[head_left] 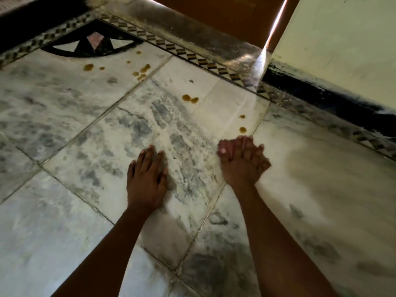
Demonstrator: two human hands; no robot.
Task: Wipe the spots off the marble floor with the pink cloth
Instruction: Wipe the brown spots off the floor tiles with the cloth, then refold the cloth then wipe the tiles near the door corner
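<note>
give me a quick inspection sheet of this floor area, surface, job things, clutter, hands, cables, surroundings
surface: grey-veined white marble floor, dusty, brown spots unwiped
job's things: amber-brown liquid spots in clusters towards the patterned border; nearest spot just ahead of the right hand; pink cloth not seen
clutter: small dark speck
hands: left hand flat on the floor, empty; right hand blurred, grip unclear
cables: nothing seen
surroundings: black-and-cream checked inlay border strip, brown wooden door, cream wall

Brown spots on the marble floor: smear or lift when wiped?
The amber-brown spots look glossy and rounded, so probably still liquid and apt to smear. The polished marble floor reflects light, so likely little soaks in.
</note>
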